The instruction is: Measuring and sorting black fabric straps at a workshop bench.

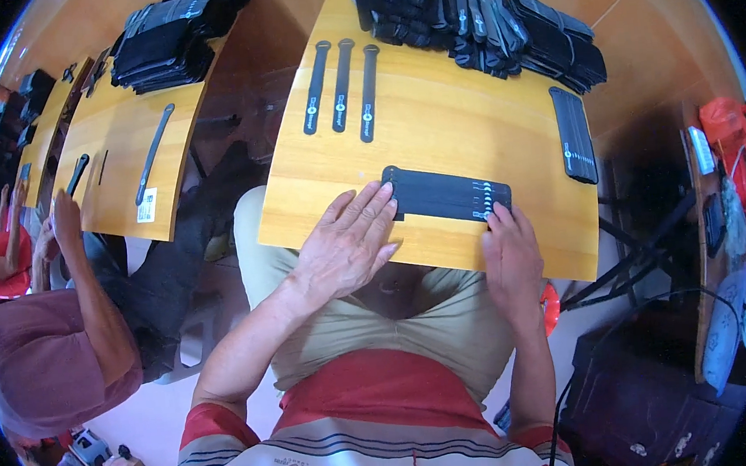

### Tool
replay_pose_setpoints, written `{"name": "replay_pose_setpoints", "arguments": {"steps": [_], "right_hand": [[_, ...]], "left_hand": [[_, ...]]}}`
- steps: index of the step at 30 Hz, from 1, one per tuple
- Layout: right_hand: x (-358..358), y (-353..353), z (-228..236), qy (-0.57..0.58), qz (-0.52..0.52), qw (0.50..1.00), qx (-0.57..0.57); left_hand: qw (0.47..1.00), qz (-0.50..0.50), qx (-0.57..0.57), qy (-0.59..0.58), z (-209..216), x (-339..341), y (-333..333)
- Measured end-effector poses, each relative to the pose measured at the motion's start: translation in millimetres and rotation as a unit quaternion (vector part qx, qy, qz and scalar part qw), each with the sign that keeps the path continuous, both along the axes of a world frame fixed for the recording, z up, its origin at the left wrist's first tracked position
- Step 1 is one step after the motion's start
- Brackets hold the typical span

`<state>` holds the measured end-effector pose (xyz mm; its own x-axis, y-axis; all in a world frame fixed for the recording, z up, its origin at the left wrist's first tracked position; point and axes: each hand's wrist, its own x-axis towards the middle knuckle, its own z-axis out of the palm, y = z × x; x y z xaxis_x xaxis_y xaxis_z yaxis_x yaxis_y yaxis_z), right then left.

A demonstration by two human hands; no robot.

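Observation:
A fanned stack of black straps (pixel 440 194) with white printed ends lies crosswise near the front edge of my yellow wooden table (pixel 434 123). My left hand (pixel 345 246) rests over its left end, fingers stretched out flat. At the right end, my right hand (pixel 512 253) has its fingers curled and pinched on the straps' printed tips; its thumb is mostly hidden. Three single black straps (pixel 338 91) with slotted ends lie side by side at the table's left. Another layered set of straps (pixel 574 134) lies along the right edge.
Heaped black straps (pixel 434 9) and banded bundles (pixel 555 43) fill the table's far side. To the left, a person (pixel 58 354) works at a second table (pixel 183 152) bearing a strap pile (pixel 166 52). A side shelf (pixel 706 294) with a red bag (pixel 727 131) stands at right.

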<state>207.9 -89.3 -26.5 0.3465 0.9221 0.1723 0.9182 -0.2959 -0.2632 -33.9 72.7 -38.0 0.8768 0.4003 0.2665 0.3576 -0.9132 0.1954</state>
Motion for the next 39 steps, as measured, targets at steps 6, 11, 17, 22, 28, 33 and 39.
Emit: {"name": "replay_pose_setpoints", "arguments": {"steps": [6,11,17,22,28,33,39], "right_hand": [[-31.6,103.4,16.8,-0.015,0.046,0.990,0.134],[-66.5,190.9,12.8,0.058,0.053,0.996,0.049],[-52.2,216.2,13.4,0.012,0.004,1.000,-0.013],[-25.1,208.0,16.6,0.039,-0.047,0.995,-0.081],[14.4,189.1,13.1,0.091,-0.050,0.991,-0.085],[25.9,164.0,22.6,0.118,-0.051,0.987,-0.095],[-17.1,85.1,58.4,0.215,0.038,0.976,0.015]], "left_hand": [[0.999,0.009,-0.014,-0.027,-3.7,0.4,0.2],[0.999,0.015,-0.015,-0.037,-6.1,0.6,-0.7],[0.997,0.015,-0.045,-0.062,-5.2,-3.2,-0.6],[0.996,0.018,-0.048,-0.073,-6.2,-3.8,-0.4],[0.997,0.015,-0.039,-0.057,-5.5,-2.1,-0.6],[0.995,0.009,-0.070,-0.077,-4.3,-2.6,1.7],[0.932,0.066,-0.306,-0.182,3.1,-6.6,-4.8]]}}
